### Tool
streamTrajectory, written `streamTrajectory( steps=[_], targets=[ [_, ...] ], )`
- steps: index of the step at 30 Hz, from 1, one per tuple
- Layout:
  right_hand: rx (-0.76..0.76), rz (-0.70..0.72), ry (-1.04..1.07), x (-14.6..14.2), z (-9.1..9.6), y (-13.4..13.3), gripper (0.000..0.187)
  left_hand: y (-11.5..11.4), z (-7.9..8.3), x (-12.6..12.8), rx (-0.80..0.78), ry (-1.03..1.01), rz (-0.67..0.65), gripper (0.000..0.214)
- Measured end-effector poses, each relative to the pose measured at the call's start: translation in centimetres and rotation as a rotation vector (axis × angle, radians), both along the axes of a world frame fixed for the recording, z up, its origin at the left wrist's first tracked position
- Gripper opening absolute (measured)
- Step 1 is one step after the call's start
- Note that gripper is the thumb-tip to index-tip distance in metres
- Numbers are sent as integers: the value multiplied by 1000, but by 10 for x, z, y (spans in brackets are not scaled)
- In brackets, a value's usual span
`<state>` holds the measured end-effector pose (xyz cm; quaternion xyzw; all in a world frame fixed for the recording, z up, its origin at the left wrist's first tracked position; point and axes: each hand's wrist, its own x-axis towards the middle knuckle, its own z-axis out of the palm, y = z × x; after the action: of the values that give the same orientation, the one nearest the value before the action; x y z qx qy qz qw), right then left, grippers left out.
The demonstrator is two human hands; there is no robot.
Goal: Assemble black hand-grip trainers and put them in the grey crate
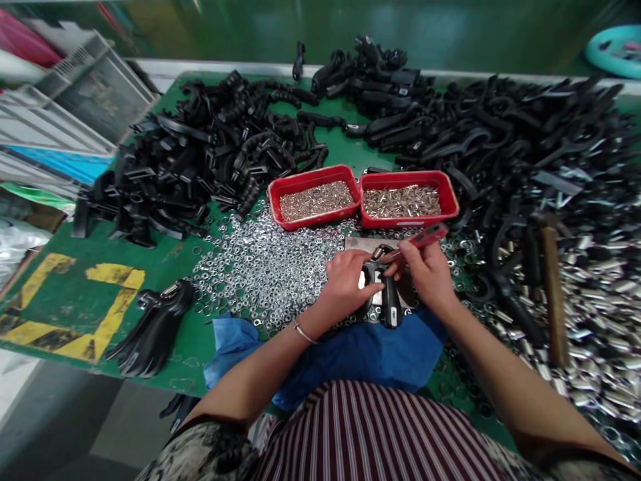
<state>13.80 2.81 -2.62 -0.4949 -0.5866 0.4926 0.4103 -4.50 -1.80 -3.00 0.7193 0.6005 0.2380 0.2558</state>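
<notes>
My left hand (345, 284) grips a black handled piece (390, 304) with a metal fitting at its top end, its thumb lying across the piece. In my right hand (428, 270) is a slim red-handled tool (429, 235), whose tip points left at the top of the piece; the tip itself is too small to make out. Beneath both hands lies a flat metal plate (355, 244). A blue cloth (360, 361) is bunched on the near side of my hands.
Two red trays (280, 222) (385, 222) hold small metal pins. Silvery rings (270, 267) spread leftward. Black plastic parts (220, 133) are heaped behind. At right lie a wooden-handled hammer (555, 294) and metal sleeves (601, 321). Finished-looking black handles (155, 327) lie near the left edge.
</notes>
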Motion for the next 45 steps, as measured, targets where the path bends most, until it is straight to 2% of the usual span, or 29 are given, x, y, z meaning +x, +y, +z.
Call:
streamTrajectory(
  steps=[4,7,9,11,14,16,18,21,23,25,28,30,32,33,35,37,39,42,45],
  targets=[
    [134,3,-274,-2,6,-8,30,0,1,0,-11,-5,-4,55],
    [287,101,-513,-5,12,-8,32,-1,2,0,-22,-1,-6,53],
    [311,152,-570,-8,16,-1,32,-1,2,1,-23,4,-4,53],
    [205,187,-492,-11,22,9,32,-2,2,2,-21,11,1,52],
    [-61,225,-156,-13,33,21,38,-2,4,4,-26,22,4,51],
    [-185,245,54,-11,39,22,42,-2,5,4,-34,26,1,52],
    [-242,225,214,-5,38,20,43,-1,5,3,-31,23,-3,53],
    [-266,136,317,9,22,17,44,1,1,2,-8,7,5,53],
    [-262,85,219,21,9,18,46,-1,-2,4,-1,3,15,52],
    [-278,47,6,38,1,21,46,-4,-4,5,5,10,16,53],
    [-249,71,-568,73,11,29,49,-8,3,1,27,26,-47,60],
    [-60,84,-944,93,29,36,52,1,15,-13,72,55,-130,53],
    [229,68,-1054,101,49,44,47,24,31,-38,151,135,-138,38],
    [352,72,-1001,97,57,49,42,40,38,-53,192,205,-101,34],
    [504,147,-834,73,68,60,30,76,52,-85,228,399,52,33],
    [580,264,-753,31,72,75,24,108,58,-111,118,634,110,29],
    [677,372,-805,-18,71,93,24,128,59,-124,20,754,93,24],
    [790,490,-1016,-85,64,121,23,133,53,-128,39,766,74,23],
    [808,554,-1137,-126,56,141,19,126,48,-126,100,753,85,28]
  ],
)
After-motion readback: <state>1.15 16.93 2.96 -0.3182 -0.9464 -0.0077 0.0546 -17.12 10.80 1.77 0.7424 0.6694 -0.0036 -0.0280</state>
